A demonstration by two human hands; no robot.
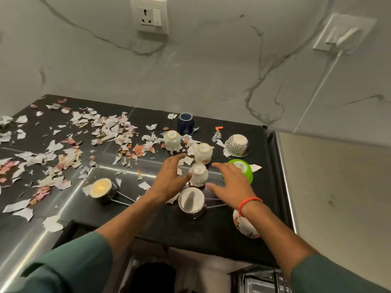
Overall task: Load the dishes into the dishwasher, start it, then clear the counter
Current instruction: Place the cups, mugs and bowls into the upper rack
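Upturned dishes stand on the black counter (211, 235). A small white cup (198, 174) sits between my hands. My left hand (169, 182) is spread just left of it, thumb near its side. My right hand (230, 182) hovers open to its right, partly over a green bowl (245, 168). Below the cup is a steel saucepan (191, 203); a second saucepan (101, 190) lies to the left. Two more white cups (172, 139) (203, 152), a dark blue mug (185, 123), a patterned bowl (237, 144) and a floral bowl (243, 225) under my right wrist are nearby.
Torn paper scraps (69, 153) litter the left and middle of the counter. A marbled wall with a socket (149, 15) rises behind. The dishwasher rack (260, 282) shows at the bottom edge below the counter. A steel edge (281, 176) bounds the counter on the right.
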